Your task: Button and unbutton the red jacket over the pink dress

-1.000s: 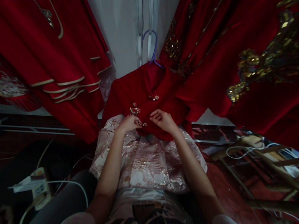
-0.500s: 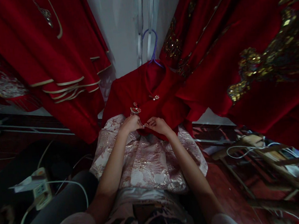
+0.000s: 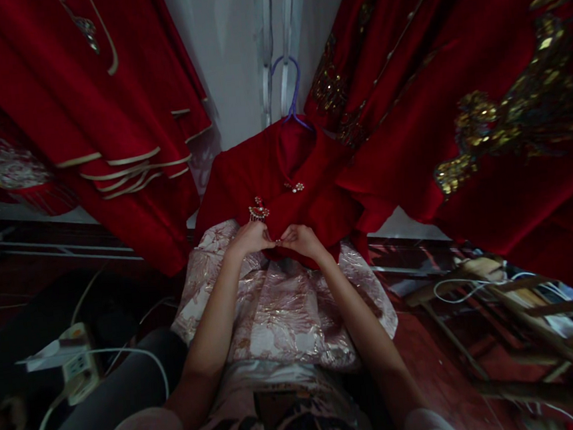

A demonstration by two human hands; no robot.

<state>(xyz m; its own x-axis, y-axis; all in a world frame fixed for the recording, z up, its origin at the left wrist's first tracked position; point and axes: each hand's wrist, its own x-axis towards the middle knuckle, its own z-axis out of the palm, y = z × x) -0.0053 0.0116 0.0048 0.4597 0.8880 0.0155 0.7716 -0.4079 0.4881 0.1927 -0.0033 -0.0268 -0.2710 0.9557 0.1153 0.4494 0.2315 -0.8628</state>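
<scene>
A red jacket (image 3: 273, 176) hangs on a purple hanger (image 3: 291, 87) over a pale brocade skirt (image 3: 285, 315). The jacket front carries a jewelled brooch clasp (image 3: 259, 211) and a small pearl clasp (image 3: 295, 187). My left hand (image 3: 249, 238) and my right hand (image 3: 303, 240) meet at the jacket's lower front edge. Both are closed in a pinch on a small pearl fastener (image 3: 279, 242) between their fingertips.
Red embroidered garments (image 3: 459, 126) hang at the right, and more red robes (image 3: 81, 112) at the left. A white power strip (image 3: 79, 367) with cables lies on the floor at the left. Wooden chair parts (image 3: 527, 328) and a white cable stand at the right.
My right hand has moved left to meet my left hand at the small fastener. The jacket and skirt have stayed in place.
</scene>
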